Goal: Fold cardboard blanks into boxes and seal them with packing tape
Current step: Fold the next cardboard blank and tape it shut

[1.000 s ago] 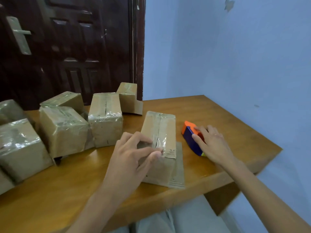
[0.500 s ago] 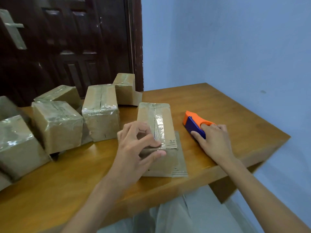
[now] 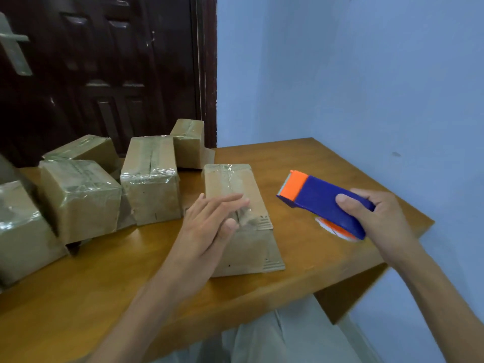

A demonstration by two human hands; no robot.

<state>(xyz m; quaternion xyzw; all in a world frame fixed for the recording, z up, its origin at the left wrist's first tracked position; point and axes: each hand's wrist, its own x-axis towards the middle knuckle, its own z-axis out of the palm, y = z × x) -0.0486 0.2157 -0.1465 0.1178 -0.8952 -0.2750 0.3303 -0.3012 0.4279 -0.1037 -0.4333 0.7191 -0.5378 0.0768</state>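
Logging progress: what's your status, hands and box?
Left hand flat on box. Right hand grips tape dispenser, off the table. Nothing between them.

So the bench (image 3: 301, 260) sits in a corner, door (image 3: 104, 74) behind it on the left, wall (image 3: 340, 74) behind and to the right. One box (image 3: 243, 247) stands near the front edge, about the middle, with the left hand (image 3: 209, 229) resting on its top. Right of that box, the right hand (image 3: 379, 221) holds the tape dispenser (image 3: 322, 203) up over the bench. The taped boxes (image 3: 149, 184) are bunched along the left and back, a few touching each other.
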